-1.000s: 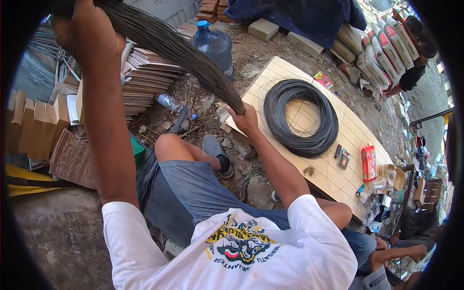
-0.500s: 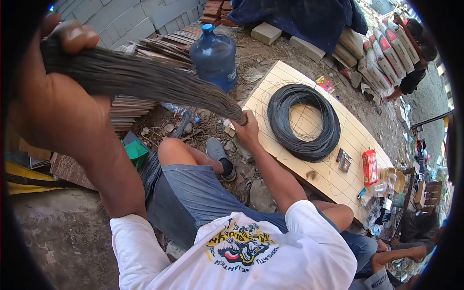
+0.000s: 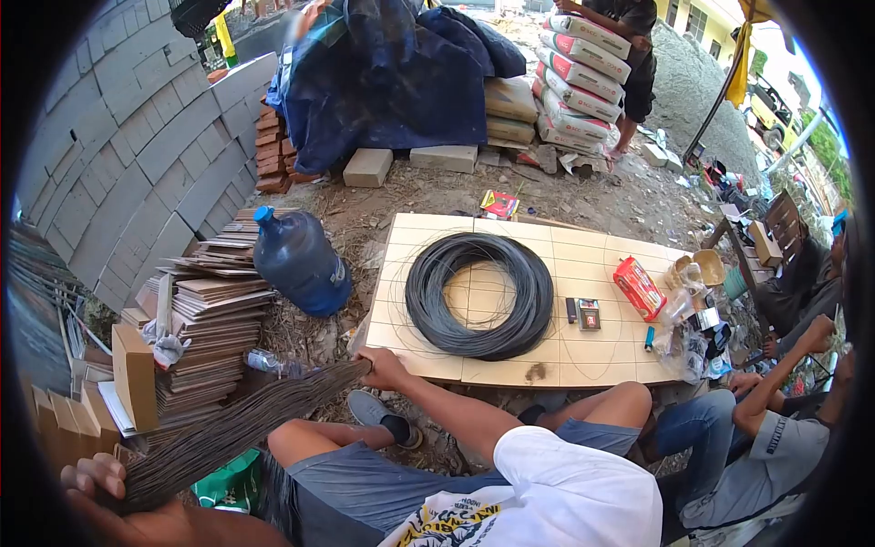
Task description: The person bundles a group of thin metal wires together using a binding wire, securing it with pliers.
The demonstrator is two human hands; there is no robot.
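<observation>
A long bundle of dark wire [image 3: 246,415] stretches between my two hands at the lower left, slanting down to the left. My left hand [image 3: 96,488] is wrapped round its thick lower end, with fingers curled over the strands. At the narrow upper end, my right hand [image 3: 385,369] grips the bundle close to the table's near left corner. A large coil of dark wire [image 3: 427,305] lies on the light tiled table [image 3: 583,351], just beyond my right hand. More loose dark strands [image 3: 278,497] hang beside my leg.
A blue water jug [image 3: 301,264] stands left of the table, near stacked tiles [image 3: 214,333]. On the table are a cigarette pack [image 3: 588,314] and a red packet [image 3: 640,289]. One person sits at the right [image 3: 775,447]; another stands by stacked cement bags [image 3: 579,82].
My left hand has come down from the upper left to the lower left with its end of the bundle. The view has tilted up and turned. Both hands keep their hold.
</observation>
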